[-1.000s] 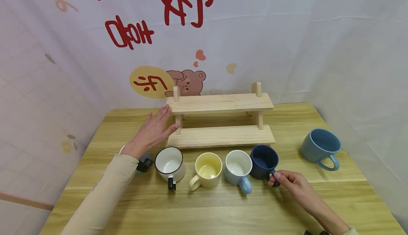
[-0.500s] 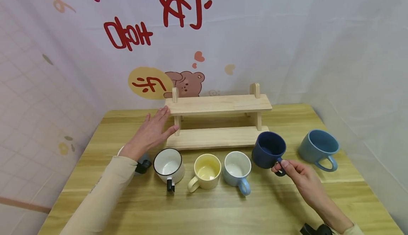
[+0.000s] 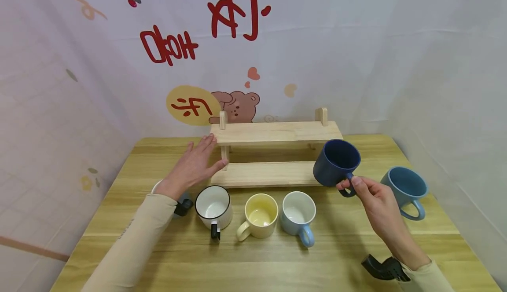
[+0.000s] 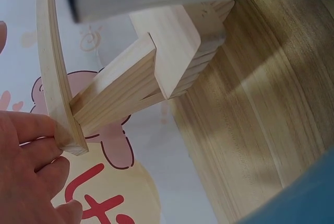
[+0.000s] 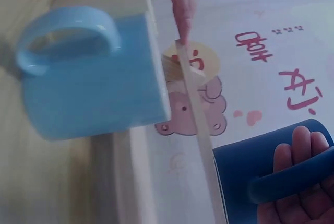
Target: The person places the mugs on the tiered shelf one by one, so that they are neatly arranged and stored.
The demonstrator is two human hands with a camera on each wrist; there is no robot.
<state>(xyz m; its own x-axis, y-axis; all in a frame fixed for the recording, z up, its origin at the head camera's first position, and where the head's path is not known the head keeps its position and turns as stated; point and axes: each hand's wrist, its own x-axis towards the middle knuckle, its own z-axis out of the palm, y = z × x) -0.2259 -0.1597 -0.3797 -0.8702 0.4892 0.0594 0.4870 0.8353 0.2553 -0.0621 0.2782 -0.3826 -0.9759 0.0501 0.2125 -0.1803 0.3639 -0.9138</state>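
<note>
My right hand (image 3: 380, 206) pinches the handle of a dark blue mug (image 3: 330, 169), lifted off the table in front of the right end of a two-tier wooden shelf (image 3: 273, 133). In the right wrist view several fingers show behind the handle of the dark blue mug (image 5: 237, 156). My left hand (image 3: 192, 166) rests with fingers extended on the left end of the shelf's upper board. The left wrist view shows its fingertips touching the end of that board (image 4: 60, 88).
Along the shelf's front stand a black-rimmed white mug (image 3: 222, 219), a yellow mug (image 3: 263, 231) and a light blue mug (image 3: 292, 225). A grey-blue mug (image 3: 398, 190) stands at the right. Another mug (image 3: 156, 187) is mostly hidden behind the left forearm. A printed curtain (image 3: 356, 63) hangs behind.
My right hand has raised the dark blue mug from its place beside the light blue mug, up and slightly right toward the shelf's right end. The left hand has stayed on the shelf.
</note>
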